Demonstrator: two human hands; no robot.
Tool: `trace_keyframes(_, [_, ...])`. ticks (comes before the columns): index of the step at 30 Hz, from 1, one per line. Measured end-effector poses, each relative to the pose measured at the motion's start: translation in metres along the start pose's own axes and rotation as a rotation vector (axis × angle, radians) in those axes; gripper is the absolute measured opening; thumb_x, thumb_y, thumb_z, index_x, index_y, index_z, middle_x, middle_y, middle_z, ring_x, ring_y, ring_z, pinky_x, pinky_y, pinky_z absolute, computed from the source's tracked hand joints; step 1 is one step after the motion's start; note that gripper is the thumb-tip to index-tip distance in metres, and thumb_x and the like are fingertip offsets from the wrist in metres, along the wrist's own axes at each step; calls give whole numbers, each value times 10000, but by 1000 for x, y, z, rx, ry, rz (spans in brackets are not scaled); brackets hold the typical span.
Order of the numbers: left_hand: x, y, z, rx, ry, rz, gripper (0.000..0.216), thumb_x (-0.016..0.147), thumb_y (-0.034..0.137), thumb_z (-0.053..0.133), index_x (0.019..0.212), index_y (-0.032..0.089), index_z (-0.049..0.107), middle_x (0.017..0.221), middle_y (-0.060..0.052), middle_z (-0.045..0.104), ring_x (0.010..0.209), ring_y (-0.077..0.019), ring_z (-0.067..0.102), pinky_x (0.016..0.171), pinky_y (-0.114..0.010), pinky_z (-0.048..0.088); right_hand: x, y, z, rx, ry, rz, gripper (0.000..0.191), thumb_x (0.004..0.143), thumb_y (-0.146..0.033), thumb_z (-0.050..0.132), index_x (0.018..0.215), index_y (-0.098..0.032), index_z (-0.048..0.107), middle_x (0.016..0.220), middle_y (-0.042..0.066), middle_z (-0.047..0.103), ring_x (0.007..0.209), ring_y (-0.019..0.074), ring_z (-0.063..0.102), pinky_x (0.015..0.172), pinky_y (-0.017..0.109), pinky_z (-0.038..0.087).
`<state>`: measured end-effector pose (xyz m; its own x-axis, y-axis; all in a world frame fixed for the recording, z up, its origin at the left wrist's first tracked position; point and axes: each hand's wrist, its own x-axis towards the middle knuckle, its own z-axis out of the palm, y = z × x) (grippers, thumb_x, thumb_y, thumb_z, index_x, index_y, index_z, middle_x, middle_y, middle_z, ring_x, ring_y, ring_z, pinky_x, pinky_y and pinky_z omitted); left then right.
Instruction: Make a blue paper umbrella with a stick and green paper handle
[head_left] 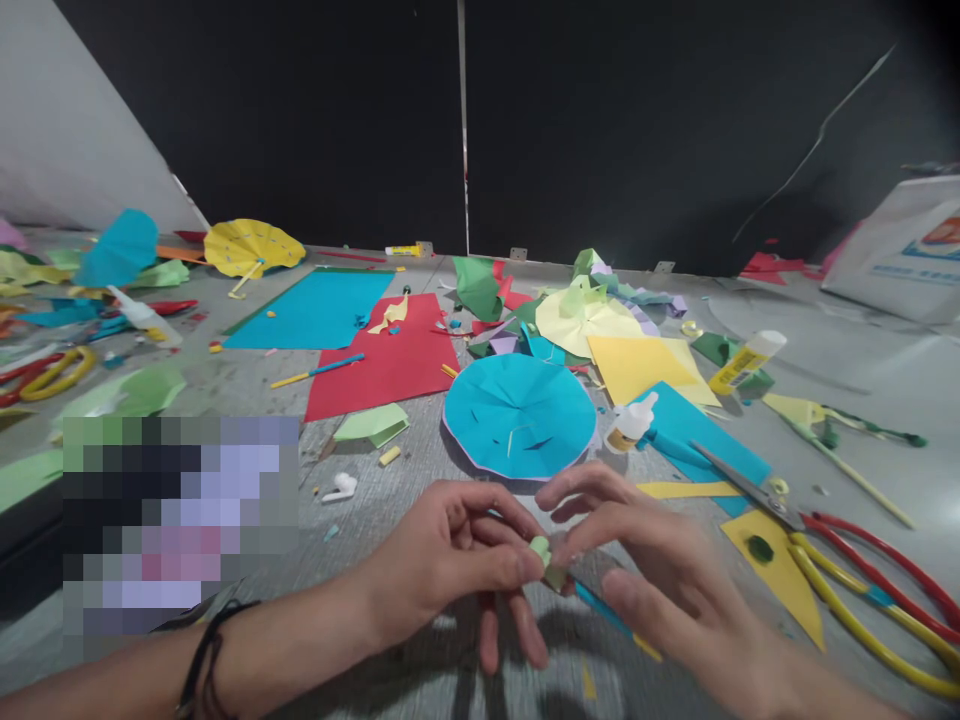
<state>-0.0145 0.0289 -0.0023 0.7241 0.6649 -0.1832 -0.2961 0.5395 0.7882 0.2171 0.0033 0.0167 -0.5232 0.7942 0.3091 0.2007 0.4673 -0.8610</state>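
I had the left hand clamped on a small pale-green paper piece between thumb and fingertips. My right hand curved loosely just beside it, thumb apart from fingers; I couldn't tell whether they touched it. A blue paper disc lay just beyond both hands.

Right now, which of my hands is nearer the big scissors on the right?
Right. Your right hand is just left of the scissors; your left hand, pinching light green paper, is farther left, beyond the right hand.
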Motion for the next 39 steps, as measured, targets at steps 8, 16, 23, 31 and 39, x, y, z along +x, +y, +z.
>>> trace_keyframes(8, [1, -5, -3, -32, -68, 19, 250, 842, 244, 832, 979, 141, 651, 818, -78, 817, 603, -240, 804, 401, -181, 582, 8, 1, 2, 339, -75, 119, 296, 1021, -506, 583, 1101, -290, 768, 1370, 97, 608, 1375, 305, 513, 1111, 462, 441])
trace_keyframes(16, [2, -8, -5, -39, -152, 69, 178, 897, 221, 768, 1004, 161, 638, 797, -41, 807, 600, -231, 803, 400, -166, 566, 3, 1, 1, 392, -115, 150, 300, 1018, -522, 586, 1121, -305, 767, 1426, 79, 562, 1403, 298, 479, 1142, 456, 396])
trace_keyframes(23, [3, -7, -5, -50, -164, 58, 173, 928, 236, 740, 1025, 164, 615, 868, -90, 827, 565, -217, 793, 375, -143, 521, 5, 5, 2, 398, -111, 196, 319, 1008, -535, 595, 1096, -286, 774, 1435, 84, 550, 1403, 305, 475, 1132, 451, 400])
trace_keyframes(31, [3, -4, -3, -38, -155, 33, 202, 921, 262, 747, 1018, 161, 601, 892, -126, 827, 525, -217, 776, 356, -155, 509, 4, 4, 2, 427, -117, 198, 322, 999, -539, 605, 1086, -286, 785, 1414, 96, 571, 1352, 302, 512, 1134, 482, 395])
trace_keyframes(39, [4, -8, -5, -44, -176, 39, 183, 933, 253, 734, 1005, 166, 590, 924, -130, 830, 547, -215, 784, 366, -158, 519, 9, 2, -1, 481, -50, 161, 329, 993, -541, 601, 1045, -305, 826, 1379, 94, 626, 1387, 305, 497, 1146, 456, 391])
